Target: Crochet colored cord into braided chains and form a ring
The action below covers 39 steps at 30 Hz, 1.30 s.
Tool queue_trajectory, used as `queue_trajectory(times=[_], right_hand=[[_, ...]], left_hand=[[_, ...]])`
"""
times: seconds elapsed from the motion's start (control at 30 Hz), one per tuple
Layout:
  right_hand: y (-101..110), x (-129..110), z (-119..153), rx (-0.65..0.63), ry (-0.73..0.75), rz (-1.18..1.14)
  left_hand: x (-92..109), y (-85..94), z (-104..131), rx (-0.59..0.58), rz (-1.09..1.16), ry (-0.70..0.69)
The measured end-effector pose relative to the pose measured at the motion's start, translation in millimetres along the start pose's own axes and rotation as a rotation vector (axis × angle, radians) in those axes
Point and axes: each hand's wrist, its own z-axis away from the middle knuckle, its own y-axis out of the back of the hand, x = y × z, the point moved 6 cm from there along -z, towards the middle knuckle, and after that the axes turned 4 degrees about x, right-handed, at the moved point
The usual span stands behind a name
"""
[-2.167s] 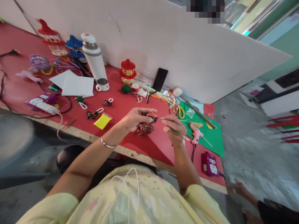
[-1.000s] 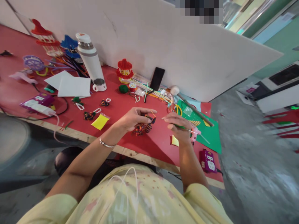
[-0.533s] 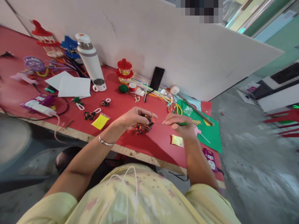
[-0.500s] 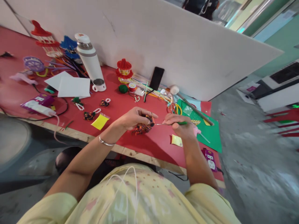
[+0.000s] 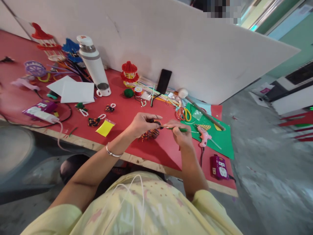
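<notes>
thin metal hook with green handle (image 5: pixel 183 130): axis left-right, tip pointing left at yarn | right hand (image 5: pixel 181 134): fingers gripping handle | left hand (image 5: pixel 142 125): fingers pinching dark multicolour yarn bundle (image 5: pixel 152 133), strands on near side, over red counter (image 5: pixel 166 158) | clear plastic packet (image 5: pixel 105 127), left: yellow contents | white metal-lined cup (image 5: pixel 106 92), far left: contents can't tell

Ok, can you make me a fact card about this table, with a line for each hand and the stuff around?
Left hand: holding a multicolored yarn bundle
Right hand: holding a green-handled tool
Tool tip: at the yarn; exact contact too small to tell
Table: red top
Near right hand: pink glue gun, overlapping a green sheet
Near left forearm: yellow packet
Farther back: white flask, black phone
</notes>
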Motion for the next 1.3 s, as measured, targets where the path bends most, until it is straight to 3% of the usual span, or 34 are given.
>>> queue_trajectory(times=[0.13, 0.23, 0.4, 0.57, 0.73, 0.8, 0.87, 0.97, 1.1, 1.23, 1.3], right_hand=[[14, -26, -10, -0.188, -0.048, 0.081], [11, -41, -10, -0.212, 0.040, 0.218], [2, -43, 1, -0.082, 0.188, 0.287], [-6, -31, 14, 0.032, 0.331, 0.397], [-16, -27, 31, 0.254, 0.534, 0.564], [-17, -26, 35, 0.272, 0.569, 0.545], [-16, -27, 32, 0.216, 0.579, 0.503], [-10, -32, 17, 0.024, 0.513, 0.426], [-4, -49, -1, -0.224, 0.399, 0.407], [-1, -69, -9, -0.306, 0.339, 0.420], [2, -67, -11, -0.290, 0.244, 0.356]], left_hand=[[9, 2.8, -1, -0.027, -0.146, -0.079], [11, 1.2, 0, -0.014, -0.207, -0.093], [5, -1.5, 0, 0.025, -0.190, -0.048], [-6, -5.2, 2, 0.072, 0.041, 0.041], [-11, -16.4, 6, -0.005, 0.247, 0.158], [-11, -17.6, 7, -0.065, 0.295, 0.216], [-10, -15.3, 8, -0.112, 0.314, 0.267], [-8, -8.5, 7, -0.141, 0.262, 0.284], [3, 1.7, 0, -0.072, 0.081, 0.120], [9, 4.8, -3, -0.051, -0.067, 0.021], [8, 5.0, -3, -0.080, -0.101, 0.019]])
